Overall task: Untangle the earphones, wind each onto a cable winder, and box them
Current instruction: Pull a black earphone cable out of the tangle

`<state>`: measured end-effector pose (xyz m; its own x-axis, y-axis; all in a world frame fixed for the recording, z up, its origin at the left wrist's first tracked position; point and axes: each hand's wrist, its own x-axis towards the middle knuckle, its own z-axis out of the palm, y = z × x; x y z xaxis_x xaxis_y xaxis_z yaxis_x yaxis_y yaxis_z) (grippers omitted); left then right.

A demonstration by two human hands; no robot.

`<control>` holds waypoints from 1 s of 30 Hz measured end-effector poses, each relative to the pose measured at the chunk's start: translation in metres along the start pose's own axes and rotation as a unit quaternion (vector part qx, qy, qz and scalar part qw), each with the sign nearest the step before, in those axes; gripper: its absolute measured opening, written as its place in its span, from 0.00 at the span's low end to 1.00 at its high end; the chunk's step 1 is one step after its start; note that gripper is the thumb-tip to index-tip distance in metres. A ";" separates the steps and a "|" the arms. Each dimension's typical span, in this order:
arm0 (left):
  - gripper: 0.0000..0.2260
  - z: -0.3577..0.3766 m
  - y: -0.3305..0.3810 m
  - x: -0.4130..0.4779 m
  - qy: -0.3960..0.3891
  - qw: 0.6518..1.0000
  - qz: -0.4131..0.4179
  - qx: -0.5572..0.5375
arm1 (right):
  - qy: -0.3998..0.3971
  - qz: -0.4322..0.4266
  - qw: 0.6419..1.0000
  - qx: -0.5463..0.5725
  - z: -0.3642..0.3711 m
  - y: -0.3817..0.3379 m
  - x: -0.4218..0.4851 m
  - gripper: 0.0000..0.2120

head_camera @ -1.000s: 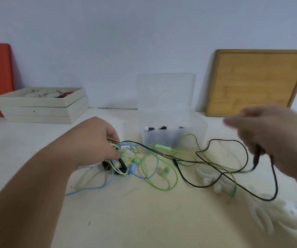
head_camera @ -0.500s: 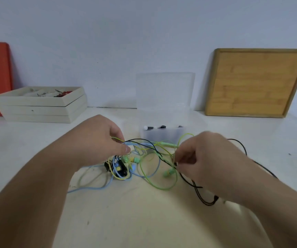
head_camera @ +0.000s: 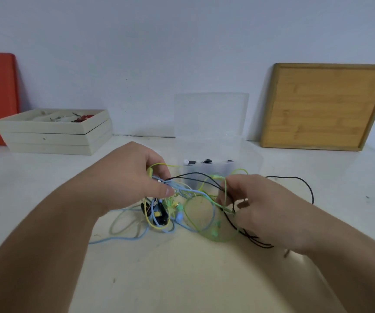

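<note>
Right hand (head_camera: 265,206) moved closer; earphone tangle (head_camera: 182,206) between both hands.

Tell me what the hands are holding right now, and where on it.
Both grip the earphone tangle: left hand pinches the bunched blue and yellow cords at the knot; right hand pinches the black cable and green cord mid-length.

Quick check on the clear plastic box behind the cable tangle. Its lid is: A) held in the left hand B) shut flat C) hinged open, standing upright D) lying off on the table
C: the clear plastic box sits open behind the tangle of coloured earphone cables, its translucent lid standing upright against the wall; neither hand touches it.
</note>
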<state>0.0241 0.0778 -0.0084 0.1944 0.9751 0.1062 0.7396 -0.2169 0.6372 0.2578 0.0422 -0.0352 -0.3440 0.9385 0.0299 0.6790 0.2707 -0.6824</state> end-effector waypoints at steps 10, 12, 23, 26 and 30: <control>0.11 0.005 0.000 0.001 -0.005 0.999 0.008 0.032 | 0.079 0.021 0.976 0.202 -0.019 0.002 -0.005 0.02; 0.13 0.007 0.001 0.000 -0.015 0.998 0.020 0.057 | 0.098 0.012 0.965 0.242 -0.021 0.001 -0.005 0.06; 0.17 0.007 0.000 -0.001 -0.067 0.997 0.031 -0.011 | 0.258 -0.025 0.788 0.558 -0.036 -0.014 -0.005 0.14; 0.22 0.004 0.000 0.000 -0.043 0.998 -0.028 -0.024 | 0.281 -0.001 0.727 0.627 -0.045 -0.012 -0.008 0.23; 0.38 0.000 -0.006 0.000 -0.021 0.993 -0.113 0.002 | 0.290 -0.014 0.728 0.621 -0.051 -0.009 -0.012 0.22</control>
<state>0.0193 0.0788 -0.0125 0.0493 0.9963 -0.0711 0.7701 0.0074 0.6378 0.2891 0.0399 0.0082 0.2303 0.9665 0.1136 -0.5563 0.2265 -0.7995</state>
